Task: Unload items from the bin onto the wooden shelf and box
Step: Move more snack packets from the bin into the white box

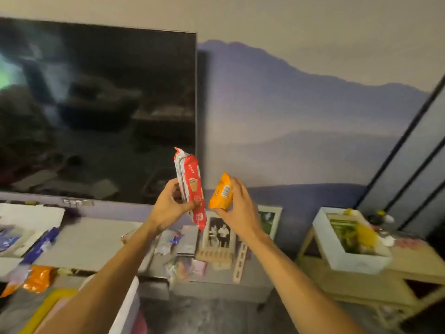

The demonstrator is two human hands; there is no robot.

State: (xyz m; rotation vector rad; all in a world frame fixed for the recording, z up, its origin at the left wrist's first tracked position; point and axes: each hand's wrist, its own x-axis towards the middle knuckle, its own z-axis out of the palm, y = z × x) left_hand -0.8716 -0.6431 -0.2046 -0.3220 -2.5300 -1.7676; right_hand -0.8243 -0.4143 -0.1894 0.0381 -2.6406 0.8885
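Observation:
My left hand (169, 204) grips a long red and white biscuit packet (191, 179), held upright in front of the television's right edge. Just right of it, my right hand (240, 208) holds a small orange packet (222, 192). The two packets are close together but apart. At the right stands a white box (337, 255) with several green and yellow items in it, on top of a pale wooden shelf (414, 261). The white rim of a bin (127, 307) shows at the bottom left, partly behind my left forearm.
A large dark television (96, 109) fills the upper left. Below it a grey cabinet top (91, 242) carries papers, blue and orange packets (38, 280), framed photos (220, 231) and a wooden rack (214, 255). A dark-framed panel (409, 169) leans at the right.

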